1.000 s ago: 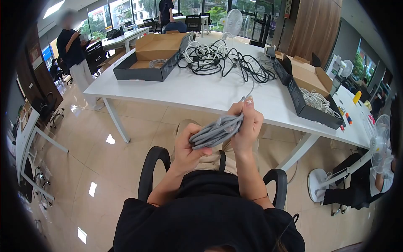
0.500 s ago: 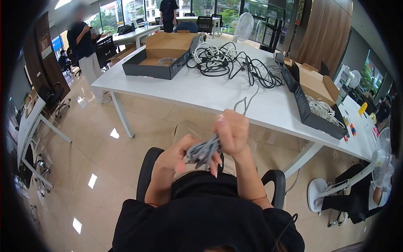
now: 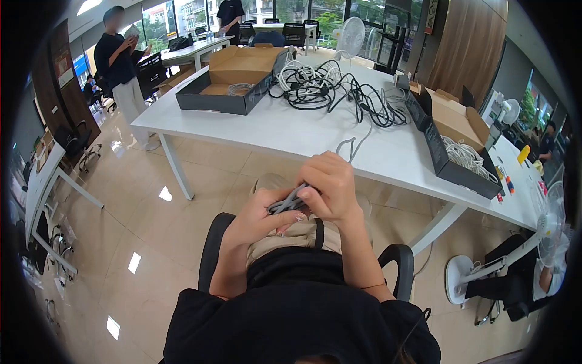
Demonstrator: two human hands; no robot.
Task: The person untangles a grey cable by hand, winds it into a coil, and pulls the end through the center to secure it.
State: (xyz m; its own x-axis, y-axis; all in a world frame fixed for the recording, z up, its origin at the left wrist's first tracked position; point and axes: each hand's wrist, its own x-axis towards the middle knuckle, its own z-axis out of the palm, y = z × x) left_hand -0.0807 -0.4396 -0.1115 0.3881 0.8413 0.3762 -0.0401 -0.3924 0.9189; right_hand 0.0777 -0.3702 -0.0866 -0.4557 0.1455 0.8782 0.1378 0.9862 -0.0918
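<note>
A bundle of grey cable (image 3: 290,202) is held between my two hands above my lap. My left hand (image 3: 259,213) is closed around the bundle's left end, with the thumb lying along it. Over the right end, my right hand (image 3: 330,187) grips the cable, fingers curled and thumb pressed in. From behind my right hand a grey strand (image 3: 357,149) runs up over the table edge towards the tangled black and white cables (image 3: 327,88) on the table. Part of the bundle is hidden by my fingers.
On the white table (image 3: 273,136) an open dark box (image 3: 212,100) at left holds a little coiled cable. Another open box (image 3: 464,173) at right holds white cables. A white fan (image 3: 350,37) stands behind the table. A person (image 3: 118,67) stands at far left.
My right hand has come down and closed over the bundle, while my left hand has wrapped around its other end. The bundle has risen slightly and is more covered by fingers.
</note>
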